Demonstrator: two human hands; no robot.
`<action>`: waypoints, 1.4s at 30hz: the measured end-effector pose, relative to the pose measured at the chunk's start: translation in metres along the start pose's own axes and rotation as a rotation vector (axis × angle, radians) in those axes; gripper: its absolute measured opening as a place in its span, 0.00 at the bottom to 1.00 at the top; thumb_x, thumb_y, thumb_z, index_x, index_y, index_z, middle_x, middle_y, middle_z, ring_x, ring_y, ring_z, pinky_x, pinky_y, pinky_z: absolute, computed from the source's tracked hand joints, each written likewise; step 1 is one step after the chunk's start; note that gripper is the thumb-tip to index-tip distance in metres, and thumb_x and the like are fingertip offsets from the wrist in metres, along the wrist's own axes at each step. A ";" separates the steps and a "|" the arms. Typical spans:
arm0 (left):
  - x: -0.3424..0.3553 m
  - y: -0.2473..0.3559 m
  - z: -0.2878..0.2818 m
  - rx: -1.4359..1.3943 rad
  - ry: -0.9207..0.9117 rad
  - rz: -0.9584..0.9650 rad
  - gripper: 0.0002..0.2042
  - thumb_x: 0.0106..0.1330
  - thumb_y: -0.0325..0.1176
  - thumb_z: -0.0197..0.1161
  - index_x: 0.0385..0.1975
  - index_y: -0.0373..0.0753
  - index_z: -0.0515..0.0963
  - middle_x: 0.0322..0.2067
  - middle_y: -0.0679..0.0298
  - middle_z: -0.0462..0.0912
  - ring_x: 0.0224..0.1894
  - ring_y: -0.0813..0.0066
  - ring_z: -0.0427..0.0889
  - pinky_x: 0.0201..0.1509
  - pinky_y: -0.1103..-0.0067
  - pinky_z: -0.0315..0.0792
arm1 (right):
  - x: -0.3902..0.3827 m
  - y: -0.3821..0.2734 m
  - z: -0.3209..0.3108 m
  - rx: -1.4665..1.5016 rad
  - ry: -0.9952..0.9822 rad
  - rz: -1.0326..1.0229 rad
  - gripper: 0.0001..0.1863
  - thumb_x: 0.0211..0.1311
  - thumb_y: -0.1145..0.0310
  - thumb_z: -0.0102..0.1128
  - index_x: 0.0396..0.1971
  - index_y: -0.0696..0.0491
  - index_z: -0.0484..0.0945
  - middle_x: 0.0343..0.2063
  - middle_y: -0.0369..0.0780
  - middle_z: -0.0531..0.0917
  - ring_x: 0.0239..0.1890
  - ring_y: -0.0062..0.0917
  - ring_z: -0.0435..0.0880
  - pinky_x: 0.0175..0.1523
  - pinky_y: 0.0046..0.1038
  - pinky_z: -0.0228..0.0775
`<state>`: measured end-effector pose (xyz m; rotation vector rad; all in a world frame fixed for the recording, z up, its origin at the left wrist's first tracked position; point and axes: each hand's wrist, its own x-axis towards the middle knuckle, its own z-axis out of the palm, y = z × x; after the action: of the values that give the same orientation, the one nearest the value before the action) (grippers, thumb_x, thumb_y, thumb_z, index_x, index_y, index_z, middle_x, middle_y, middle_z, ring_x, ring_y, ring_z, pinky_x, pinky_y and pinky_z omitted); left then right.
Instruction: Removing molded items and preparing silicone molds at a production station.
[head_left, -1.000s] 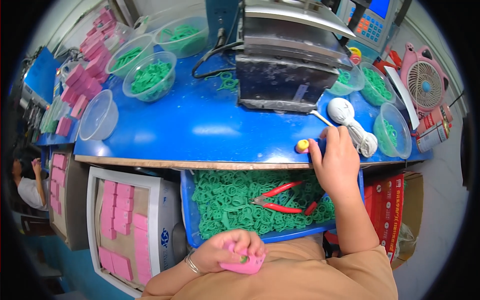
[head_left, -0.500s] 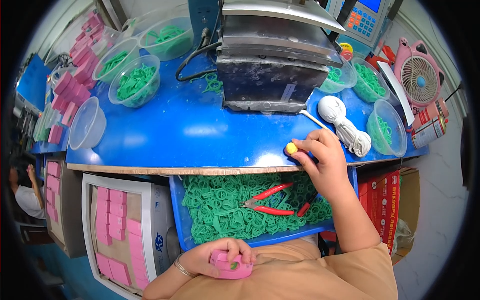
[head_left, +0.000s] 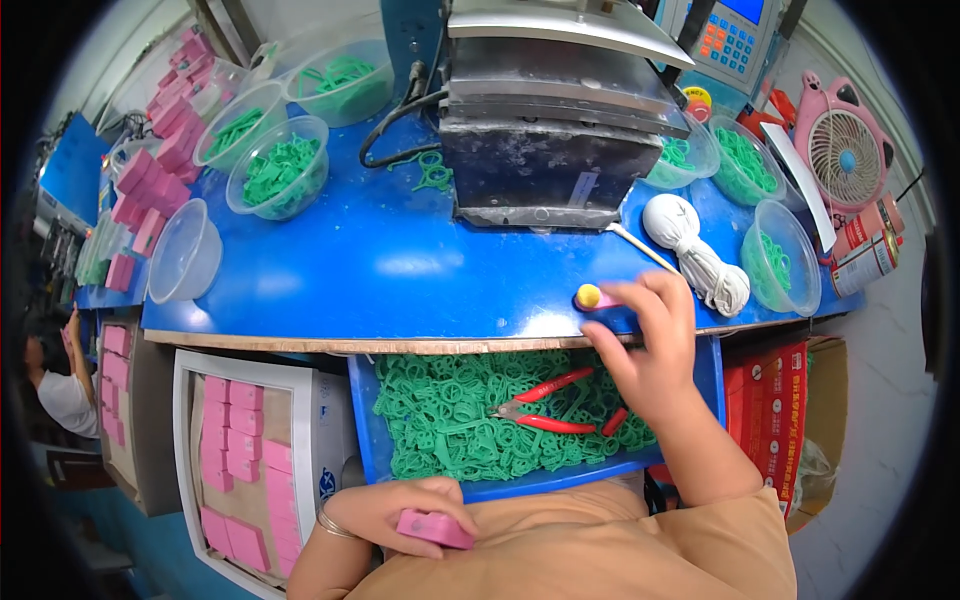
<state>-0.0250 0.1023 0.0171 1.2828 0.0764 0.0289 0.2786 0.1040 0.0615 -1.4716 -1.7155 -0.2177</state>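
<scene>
Left grip [head_left: 400, 500]: pink block [head_left: 436, 527] | right grip [head_left: 656, 345]: parted, perhaps touching yellow-capped piece [head_left: 589, 296]

The machine [head_left: 548, 170] sits on the table [head_left: 320, 285]. Bowls [head_left: 183, 262] are on its left. On its right are a cloth bundle [head_left: 705, 265], more bowls [head_left: 804, 265], then a fan [head_left: 846, 158]. In front of the machine is a bin [head_left: 366, 420] with pliers [head_left: 555, 424] in it, then a block [head_left: 436, 529] in the left hand [head_left: 400, 505].

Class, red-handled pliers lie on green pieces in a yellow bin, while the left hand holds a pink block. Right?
In the head view, the bin is blue, not yellow. The pliers lie on green pieces; the left hand holds a pink block.
</scene>
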 end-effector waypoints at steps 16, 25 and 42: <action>0.060 0.026 0.042 0.721 0.932 0.169 0.50 0.35 0.50 0.76 0.56 0.30 0.55 0.44 0.50 0.72 0.43 0.59 0.76 0.45 0.75 0.73 | -0.061 -0.071 0.038 1.526 -0.626 0.868 0.14 0.60 0.64 0.58 0.24 0.52 0.62 0.29 0.33 0.74 0.31 0.14 0.72 0.35 0.22 0.68; 0.061 0.020 0.038 0.515 0.877 0.303 0.57 0.36 0.45 0.78 0.59 0.31 0.42 0.44 0.48 0.71 0.41 0.69 0.77 0.43 0.76 0.73 | -0.064 -0.079 0.035 1.230 -0.518 0.633 0.18 0.68 0.59 0.41 0.40 0.59 0.73 0.37 0.40 0.73 0.38 0.24 0.71 0.44 0.27 0.64; 0.067 0.025 0.044 0.435 1.099 0.241 0.26 0.53 0.17 0.51 0.53 0.31 0.52 0.29 0.59 0.74 0.26 0.82 0.72 0.28 0.85 0.66 | -0.068 -0.085 0.030 1.305 -0.276 0.572 0.14 0.67 0.58 0.42 0.32 0.54 0.60 0.37 0.39 0.66 0.37 0.19 0.65 0.43 0.22 0.60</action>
<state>0.0457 0.0716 0.0510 1.5691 0.9067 0.9691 0.1866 0.0475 0.0280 -0.8758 -1.0741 1.2235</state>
